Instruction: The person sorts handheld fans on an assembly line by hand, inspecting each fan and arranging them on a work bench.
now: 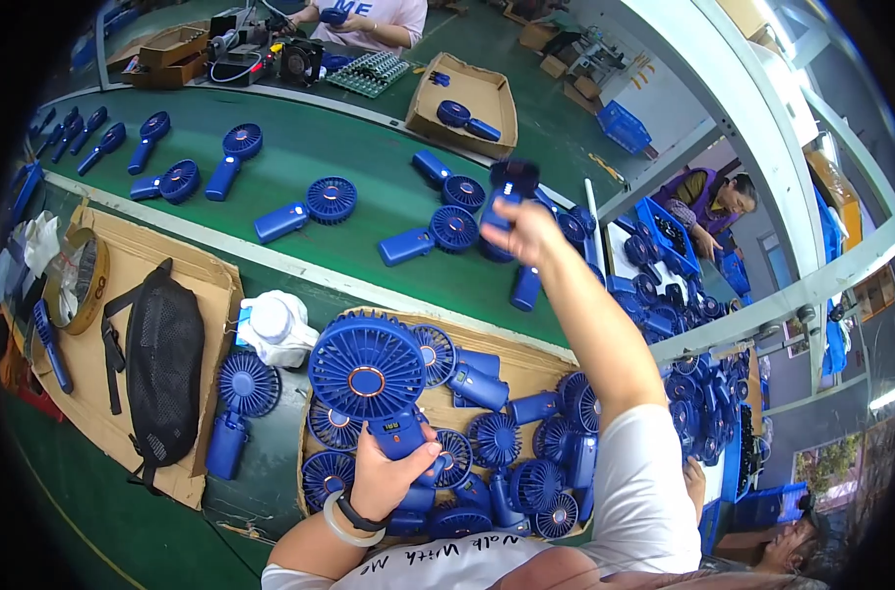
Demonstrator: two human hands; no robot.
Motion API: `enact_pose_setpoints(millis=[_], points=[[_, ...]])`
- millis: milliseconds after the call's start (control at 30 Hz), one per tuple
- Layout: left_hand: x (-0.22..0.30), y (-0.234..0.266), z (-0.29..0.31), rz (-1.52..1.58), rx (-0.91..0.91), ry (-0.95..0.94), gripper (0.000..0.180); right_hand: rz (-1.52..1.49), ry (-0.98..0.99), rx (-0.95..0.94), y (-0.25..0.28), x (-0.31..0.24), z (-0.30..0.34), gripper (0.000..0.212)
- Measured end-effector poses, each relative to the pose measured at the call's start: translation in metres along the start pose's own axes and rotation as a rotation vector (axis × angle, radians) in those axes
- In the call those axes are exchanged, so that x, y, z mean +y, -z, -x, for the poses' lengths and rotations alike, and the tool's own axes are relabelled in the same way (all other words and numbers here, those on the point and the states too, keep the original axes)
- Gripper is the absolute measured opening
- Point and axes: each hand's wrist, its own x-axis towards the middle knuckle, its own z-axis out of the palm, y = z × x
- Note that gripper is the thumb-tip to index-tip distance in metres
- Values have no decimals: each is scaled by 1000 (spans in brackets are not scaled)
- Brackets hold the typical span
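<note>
we hold a blue plastic fan [374, 379] in our left hand [393, 472], the grip closed tight around its smooth boxy handle, the round ribbed grille facing up over the cardboard tray [526, 356]. that flat brown tray is heaped with more fans [511, 457] of the same glossy plastic, round heads and squared handles overlapping. our right hand [521, 231] reaches out over the green worktop [300, 162], its grip closed on the handle of a second fan [509, 192], lifted above the worktop with its dark head tilted away. other fans [310, 209] lie well apart on the matte green surface. a black mesh bag [162, 369] lies on a cardboard sheet [123, 265] to our left.
</note>
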Motion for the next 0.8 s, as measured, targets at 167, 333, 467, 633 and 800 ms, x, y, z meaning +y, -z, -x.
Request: enact_pose_setpoints(millis=[167, 333, 467, 633, 800], points=[[-2, 2, -3, -20, 27, 13, 30, 515, 557, 296, -38, 12, -51, 20], [-1, 5, -3, -2, 23, 51, 32, 1577, 355, -12, -88, 92, 4, 41], [0, 4, -3, -3, 37, 44, 34, 1606, 298, 23, -77, 101, 27, 40], [-3, 1, -3, -16, 5, 12, 33, 1419, 385, 238, -1, 99, 40, 60], [-3, 3, -1, -1, 27, -17, 32, 69, -67, -414, 8, 79, 115, 69]])
